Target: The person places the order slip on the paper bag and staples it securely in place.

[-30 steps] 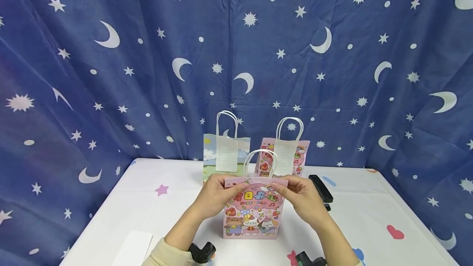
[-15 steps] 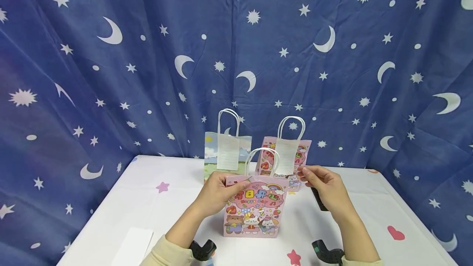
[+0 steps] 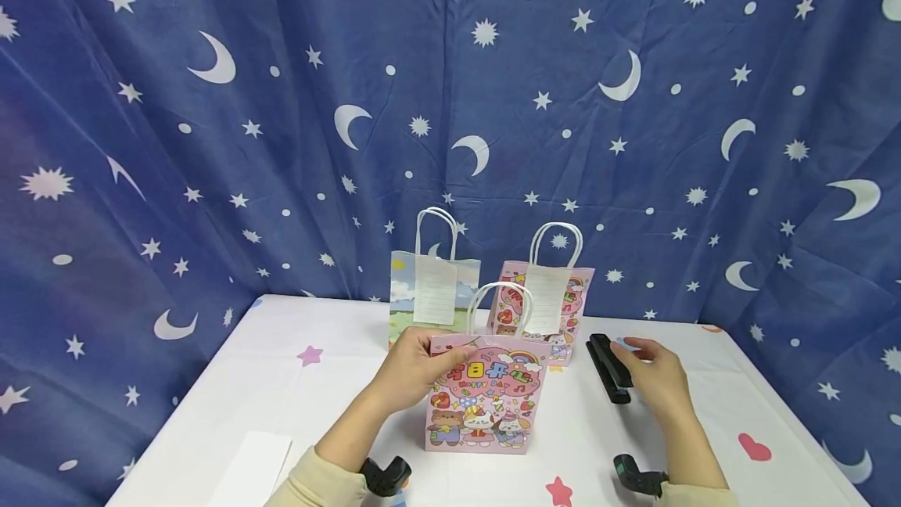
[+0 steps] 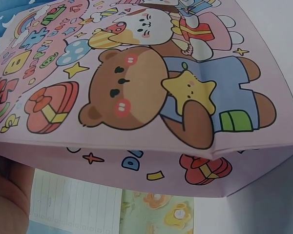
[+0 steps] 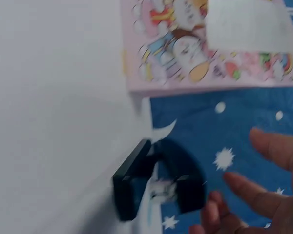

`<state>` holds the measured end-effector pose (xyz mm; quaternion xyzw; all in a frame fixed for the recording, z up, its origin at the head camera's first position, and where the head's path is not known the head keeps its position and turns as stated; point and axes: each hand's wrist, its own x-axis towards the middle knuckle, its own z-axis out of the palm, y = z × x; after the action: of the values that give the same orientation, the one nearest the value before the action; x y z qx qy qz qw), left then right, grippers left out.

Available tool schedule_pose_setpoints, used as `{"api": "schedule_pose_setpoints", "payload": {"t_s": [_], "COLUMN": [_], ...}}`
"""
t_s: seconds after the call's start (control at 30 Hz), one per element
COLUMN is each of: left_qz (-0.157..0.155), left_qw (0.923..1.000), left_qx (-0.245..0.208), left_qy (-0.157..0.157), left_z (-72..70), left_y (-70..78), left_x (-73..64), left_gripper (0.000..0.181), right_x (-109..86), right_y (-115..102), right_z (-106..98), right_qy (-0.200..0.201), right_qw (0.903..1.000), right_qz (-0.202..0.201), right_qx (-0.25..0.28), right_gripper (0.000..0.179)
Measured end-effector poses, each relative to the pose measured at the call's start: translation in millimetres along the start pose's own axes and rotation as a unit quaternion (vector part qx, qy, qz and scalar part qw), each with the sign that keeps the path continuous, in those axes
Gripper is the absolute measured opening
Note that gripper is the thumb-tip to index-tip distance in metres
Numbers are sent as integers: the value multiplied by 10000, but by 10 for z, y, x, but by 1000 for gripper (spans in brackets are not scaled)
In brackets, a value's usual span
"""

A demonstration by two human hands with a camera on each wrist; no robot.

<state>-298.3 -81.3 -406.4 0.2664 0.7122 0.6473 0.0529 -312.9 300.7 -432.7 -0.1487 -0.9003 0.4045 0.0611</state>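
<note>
My left hand (image 3: pixel 425 362) pinches the top left edge of a pink cartoon gift bag (image 3: pixel 486 409) that stands upright in the middle of the white table (image 3: pixel 317 405). The left wrist view shows the bag's bear print (image 4: pixel 136 92) close up, with part of my hand (image 4: pixel 7 195) at the lower left. My right hand (image 3: pixel 644 362) is off the bag and hovers beside a black stapler (image 3: pixel 608 366) lying to the bag's right. In the right wrist view, blurred spread fingers (image 5: pixel 273 146) sit just short of the stapler (image 5: pixel 156 180) and hold nothing.
Two more handled bags stand behind, each with a white note on its front: a blue-green one (image 3: pixel 404 288) and a pink one (image 3: pixel 573 300). A white sheet (image 3: pixel 253 464) lies at the table's near left. A starry blue curtain (image 3: pixel 450 100) closes off the back.
My right hand has let go of the bag's top right edge and moved right and down to the stapler. The left hand and the bag have stayed put.
</note>
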Motion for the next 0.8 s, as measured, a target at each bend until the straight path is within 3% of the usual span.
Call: {"api": "schedule_pose_setpoints", "payload": {"t_s": [0.23, 0.5, 0.8], "left_qz": [69, 85, 95], "left_qw": [9999, 9999, 10000], "left_qx": [-72, -71, 6], "left_qy": [-27, -16, 7], "left_z": [0, 5, 4], "left_y": [-1, 5, 5], "left_x": [2, -1, -6], "left_gripper": [25, 25, 24], "right_x": [74, 137, 140], "right_y": [170, 315, 255], "right_z": [-21, 63, 208], "right_qy": [-381, -683, -886], "right_qw": [9983, 9967, 9951], "right_qz": [235, 366, 340], "right_qx": [-369, -225, -269], "right_gripper": [71, 78, 89]}}
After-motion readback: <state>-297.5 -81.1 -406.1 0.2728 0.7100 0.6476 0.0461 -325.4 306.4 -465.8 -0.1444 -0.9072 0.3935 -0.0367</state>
